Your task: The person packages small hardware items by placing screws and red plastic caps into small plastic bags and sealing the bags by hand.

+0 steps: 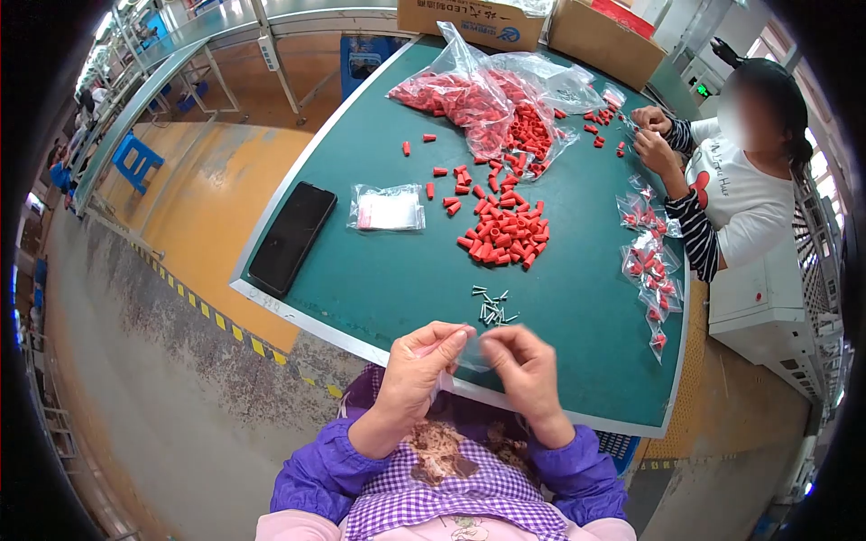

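At the table's front edge my left hand [417,370] is closed, thumb and fingers pinching a small clear plastic bag [473,355]. My right hand [527,371] is also closed, its fingertips at the bag's other side. The bag hangs between the two hands, and part of it is hidden by my fingers. Just beyond them lies a small pile of metal screws [492,313]. Farther back is a loose heap of red plastic caps [510,233]. A flat stack of small clear bags [390,209] rests to the left of the caps.
A black phone [293,236] lies near the table's left edge. Large bags of red caps [469,104] and cardboard boxes [603,41] stand at the back. Filled small bags [651,270] line the right side. A co-worker [744,180] handles small parts across the table [361,270].
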`<state>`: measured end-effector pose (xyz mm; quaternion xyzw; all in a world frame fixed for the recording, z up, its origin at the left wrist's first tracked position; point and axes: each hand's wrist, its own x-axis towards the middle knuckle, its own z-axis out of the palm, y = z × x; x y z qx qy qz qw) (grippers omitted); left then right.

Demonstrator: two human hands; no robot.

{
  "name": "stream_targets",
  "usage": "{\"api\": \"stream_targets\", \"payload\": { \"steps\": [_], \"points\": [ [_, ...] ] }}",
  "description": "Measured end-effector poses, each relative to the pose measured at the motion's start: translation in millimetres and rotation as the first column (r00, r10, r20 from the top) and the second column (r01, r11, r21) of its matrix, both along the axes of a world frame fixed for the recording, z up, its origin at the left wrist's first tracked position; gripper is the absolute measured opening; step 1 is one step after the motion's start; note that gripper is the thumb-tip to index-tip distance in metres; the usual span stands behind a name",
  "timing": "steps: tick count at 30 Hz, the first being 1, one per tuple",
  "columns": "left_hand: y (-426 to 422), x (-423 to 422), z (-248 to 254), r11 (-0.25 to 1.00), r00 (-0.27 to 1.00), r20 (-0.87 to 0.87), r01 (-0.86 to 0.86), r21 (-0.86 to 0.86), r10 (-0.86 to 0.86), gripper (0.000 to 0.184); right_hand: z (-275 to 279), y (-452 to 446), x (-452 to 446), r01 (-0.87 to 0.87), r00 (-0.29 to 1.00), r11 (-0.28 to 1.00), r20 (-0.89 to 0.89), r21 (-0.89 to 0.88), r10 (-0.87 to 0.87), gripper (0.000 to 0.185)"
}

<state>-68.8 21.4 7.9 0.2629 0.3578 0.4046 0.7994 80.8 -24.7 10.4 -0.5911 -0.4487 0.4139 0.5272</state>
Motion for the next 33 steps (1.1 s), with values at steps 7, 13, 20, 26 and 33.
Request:
{"api": "stream_targets", "payload": {
  "steps": [7,13,20,26,33],
  "points": [
    [12,-5,-9,0.989,0.996,-0.060,-0.058,0.138,0.067,0.002,11,31,50,0.000,0.841,0.990,0.536,0.143,-0.077,0.007],
    [18,-4,-13,0.974,0.989,-0.095,-0.088,0.209,0.110,0.008,13,28,59,-0.294,0.623,0.944,0.779,0.151,0.069,0.018],
    [19,1,-20,0.924,0.980,-0.095,-0.130,0.358,0.174,0.011,18,36,51,-0.463,0.370,0.886,0.915,0.029,0.164,0.024],
    [23,0,-6,0.967,0.988,-0.103,-0.085,0.240,0.113,0.008,15,43,47,-0.521,0.151,0.853,0.980,-0.034,0.131,0.012],
    [19,4,-11,0.965,0.983,-0.181,0.009,0.260,0.040,0.009,7,47,39,-0.327,0.193,0.938,0.964,-0.112,0.183,0.001]
  ]
}}
